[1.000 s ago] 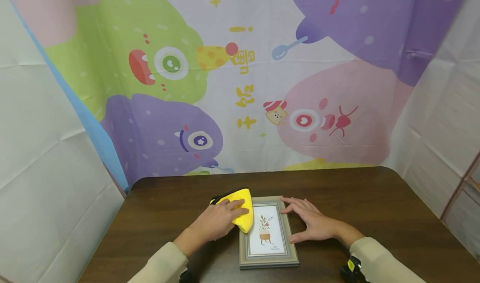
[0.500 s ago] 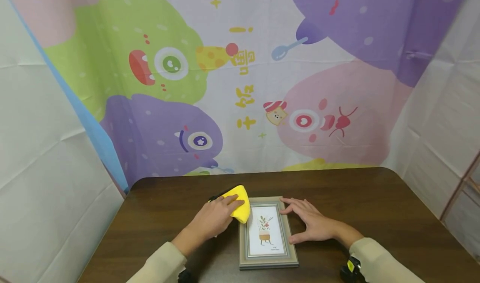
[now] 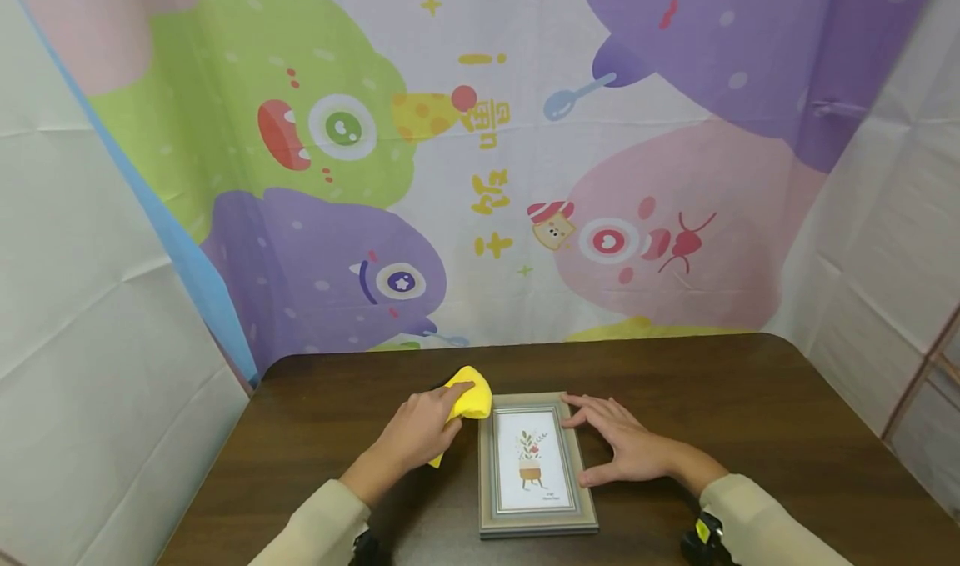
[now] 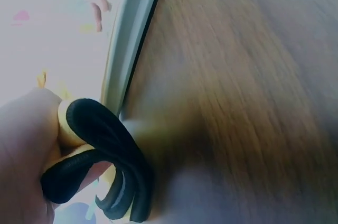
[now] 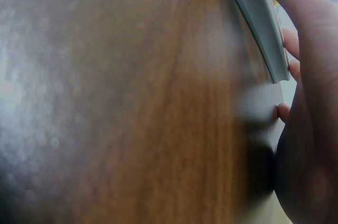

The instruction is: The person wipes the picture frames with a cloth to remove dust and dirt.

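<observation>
A picture frame [image 3: 489,491] with a grey-beige border lies flat, showing a potted-plant print [image 3: 530,466]. My left hand [image 3: 414,433] grips a folded yellow cloth [image 3: 474,401] at the frame's upper left corner. In the left wrist view, the black edging [image 4: 108,137] of that folded cloth loops out from the hand, close beside the frame's side [image 4: 134,28]. On the opposite side, my right hand [image 3: 633,445] is spread, its thumb and fingertips resting against the frame's right edge. The right wrist view shows its fingers along the frame's side [image 5: 259,23].
The dark brown wooden table [image 3: 330,416] extends around the frame on all sides. Behind it hangs a cartoon-printed curtain [image 3: 517,299], and pale sheets [image 3: 97,341] stand at both sides. Black wrist devices [image 3: 705,541] sit at both sleeves.
My left hand has slid the yellow cloth left and slightly away from me, off the frame's face toward its upper left corner. The cloth is bunched differently. My right hand and the frame stay put.
</observation>
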